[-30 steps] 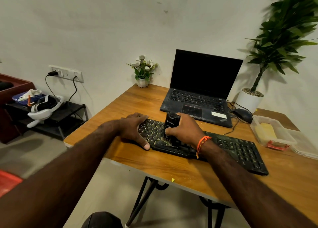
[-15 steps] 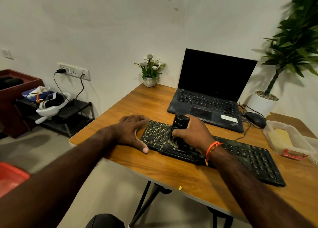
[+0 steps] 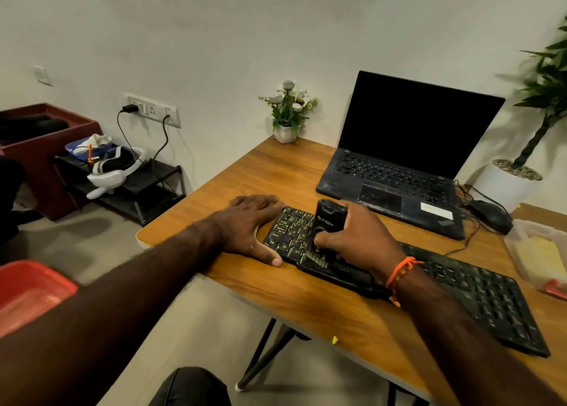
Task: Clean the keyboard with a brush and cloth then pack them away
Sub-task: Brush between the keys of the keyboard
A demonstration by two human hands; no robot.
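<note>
The right hand [image 3: 359,237] grips the brush [image 3: 326,224], bristles down on the keyboard [image 3: 460,289]. The left hand [image 3: 248,224] lies flat, fingers straight, steadying the keyboard's left end near the desk's [image 3: 306,301] left edge.

Black keyboard [image 3: 478,295] with yellow key legends is seen on an orange-brown wood-grain table [image 3: 322,295]. Black brush [image 3: 328,221], pale bristles. Orange wristband [image 3: 399,272]. Behind the keyboard: black laptop [image 3: 408,160], white-flowered plant in white pot [image 3: 287,114].
</note>
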